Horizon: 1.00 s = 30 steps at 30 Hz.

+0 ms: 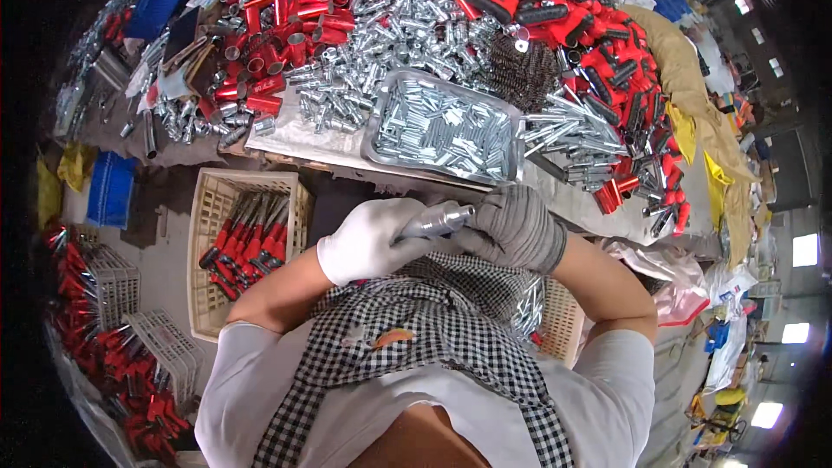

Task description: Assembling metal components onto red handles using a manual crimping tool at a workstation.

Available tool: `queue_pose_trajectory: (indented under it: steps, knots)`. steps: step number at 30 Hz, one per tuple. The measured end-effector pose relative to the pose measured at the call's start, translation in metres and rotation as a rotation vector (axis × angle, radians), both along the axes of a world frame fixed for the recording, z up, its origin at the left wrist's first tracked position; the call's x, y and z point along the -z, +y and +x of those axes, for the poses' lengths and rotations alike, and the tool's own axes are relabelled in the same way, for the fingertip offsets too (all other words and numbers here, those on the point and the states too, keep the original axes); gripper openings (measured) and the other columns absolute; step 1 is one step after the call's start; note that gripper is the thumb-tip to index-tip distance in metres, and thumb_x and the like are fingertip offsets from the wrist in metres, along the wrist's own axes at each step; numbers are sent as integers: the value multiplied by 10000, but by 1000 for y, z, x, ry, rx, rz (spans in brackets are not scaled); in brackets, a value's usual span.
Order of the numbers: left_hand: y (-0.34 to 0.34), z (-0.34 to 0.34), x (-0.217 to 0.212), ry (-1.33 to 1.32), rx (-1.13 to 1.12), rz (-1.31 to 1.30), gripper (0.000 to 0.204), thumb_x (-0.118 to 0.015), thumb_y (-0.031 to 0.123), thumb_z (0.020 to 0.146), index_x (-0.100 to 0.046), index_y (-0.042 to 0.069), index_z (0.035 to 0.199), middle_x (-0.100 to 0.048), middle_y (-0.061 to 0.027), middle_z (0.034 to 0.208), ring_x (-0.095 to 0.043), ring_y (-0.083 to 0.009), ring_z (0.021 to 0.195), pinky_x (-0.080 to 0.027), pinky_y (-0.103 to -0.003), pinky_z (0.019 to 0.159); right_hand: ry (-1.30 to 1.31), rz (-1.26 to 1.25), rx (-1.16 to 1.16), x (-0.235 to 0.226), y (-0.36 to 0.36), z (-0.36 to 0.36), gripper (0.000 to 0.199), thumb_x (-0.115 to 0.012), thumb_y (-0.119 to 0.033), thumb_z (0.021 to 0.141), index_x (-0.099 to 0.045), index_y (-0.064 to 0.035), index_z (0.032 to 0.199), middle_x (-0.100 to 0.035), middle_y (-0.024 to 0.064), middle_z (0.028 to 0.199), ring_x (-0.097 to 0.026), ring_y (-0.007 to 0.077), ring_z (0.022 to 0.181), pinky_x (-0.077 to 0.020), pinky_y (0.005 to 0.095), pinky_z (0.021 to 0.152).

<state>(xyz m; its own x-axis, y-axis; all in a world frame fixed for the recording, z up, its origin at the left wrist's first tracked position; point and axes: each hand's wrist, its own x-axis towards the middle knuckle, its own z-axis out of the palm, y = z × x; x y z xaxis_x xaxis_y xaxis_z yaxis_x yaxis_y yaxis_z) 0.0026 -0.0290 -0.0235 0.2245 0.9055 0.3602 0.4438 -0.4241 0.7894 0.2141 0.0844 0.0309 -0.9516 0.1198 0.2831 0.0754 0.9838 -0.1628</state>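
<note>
Hands meet just below the near edge of the bench, over a checked apron. The left hand, in a white glove, is closed around the wider end of a silver metal tube, its fingers wrapped over the barrel. The right hand, in a grey knit glove, is curled closed against the tube's narrow tip, which points toward it; whether it pinches the tip itself or a small part pressed onto it cannot be told. The tube lies roughly level between the two gloves, held in the air and clear of the bench.

Straight ahead of the hands, at the near edge of the bench, sits a grey metal tray filled with small silver pins. Beside the tray's right end lies a fan of longer silver rods. Behind the tray is a dark clump of coiled springs, and beyond it a wide heap of loose silver fittings. Short red tubes crowd the far left of the bench; red handles with black grips pile along the far right corner and down the right edge.

Below the bench's near left corner stands a cream plastic basket holding finished red and black tools.
</note>
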Motion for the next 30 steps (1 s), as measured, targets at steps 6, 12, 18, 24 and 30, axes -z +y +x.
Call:
queue_pose_trajectory:
  steps: [6, 12, 18, 24, 30]
  knots:
    - [14, -12, -24, -19, 348, -301, 339, -795, 135, 672, -684, 63, 985, -651, -120, 771, -649, -273, 713, -513, -373, 677, 66, -598, -101, -18, 9, -29, 858, -908, -495, 510, -632, -80, 1208, -575, 172, 1270, -569, 340, 1142, -470, 429, 947]
    - [23, -7, -15, 77, 337, -275, 296, -755, 139, 709, -686, 42, 980, -681, -120, 915, -670, -251, 850, -534, -354, 761, 20, -738, -493, -2, -5, -70, 397, -805, -417, 649, -734, -114, 895, -571, 140, 1313, -436, 390, 1293, -339, 524, 1071]
    - [14, 27, -7, -88, -21, 154, 318, -739, 121, 699, -683, 49, 1004, -669, -136, 998, -661, -277, 934, -531, -360, 812, 248, -743, -231, 27, -29, -55, 217, -765, -353, 722, -698, -151, 765, -650, 68, 1203, -481, 361, 1253, -331, 498, 1069]
    - [11, 34, 18, -175, -161, 73, 435, -717, 125, 678, -652, 56, 1102, -631, -177, 1114, -618, -353, 1069, -496, -401, 935, 241, -804, 324, 32, -45, -53, 345, -809, -323, 715, -680, -87, 930, -672, 103, 1126, -557, 346, 1147, -425, 462, 988]
    - [10, -11, -31, -323, -18, -537, 234, -734, 139, 742, -647, -2, 907, -675, -126, 873, -656, -283, 906, -518, -402, 826, 228, -841, 167, 42, -29, -3, 652, -834, -119, 650, -529, -46, 1221, -594, 120, 1232, -595, 227, 1101, -473, 395, 945]
